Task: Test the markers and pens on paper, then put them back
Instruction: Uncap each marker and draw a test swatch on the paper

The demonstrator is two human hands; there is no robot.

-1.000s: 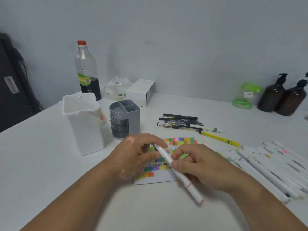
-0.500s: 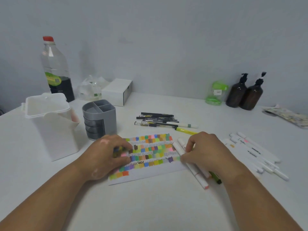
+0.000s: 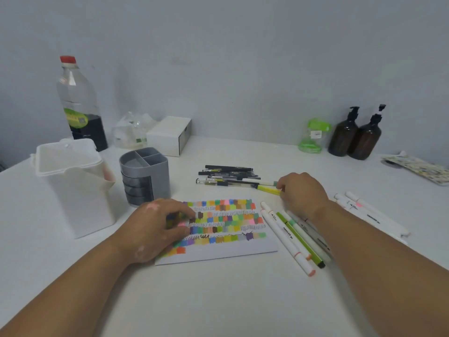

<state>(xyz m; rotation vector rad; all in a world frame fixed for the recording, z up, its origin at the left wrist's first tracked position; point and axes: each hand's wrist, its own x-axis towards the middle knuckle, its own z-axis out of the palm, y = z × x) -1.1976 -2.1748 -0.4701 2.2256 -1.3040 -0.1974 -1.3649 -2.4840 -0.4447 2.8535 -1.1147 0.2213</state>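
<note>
Step in hand, as judged: pick-up of next item for test. R hand (image 3: 302, 193) sits just beyond the far-right corner of the white paper sheet (image 3: 230, 250), fingers curled over the right end of the slim yellow pen (image 3: 267, 189), apparently pinching it; the fingertip contact itself is hidden by the knuckles. Yellow pen lies flat on the white table (image 3: 218, 300), its left end against the pile of black gel pens (image 3: 228, 175) on the far side of the sheet. L hand (image 3: 158, 227) rests on the sheet's left part, fingers loosely bent, tips pressing the paper, holding nothing. Sheet carries rows of colour swatches; a bare strip remains along the near edge. White-bodied markers (image 3: 286, 237) lie just right of the sheet; further white markers (image 3: 369, 215) lie well to the right. Grey compartmented plastic organiser (image 3: 158, 181) and white plastic bin (image 3: 77, 195) stand to the left. Rec.: lift yellow pen clear w/o dragging the black pens; pin sheet w/ L hand; test on the bare near strip; recap before return.
</note>
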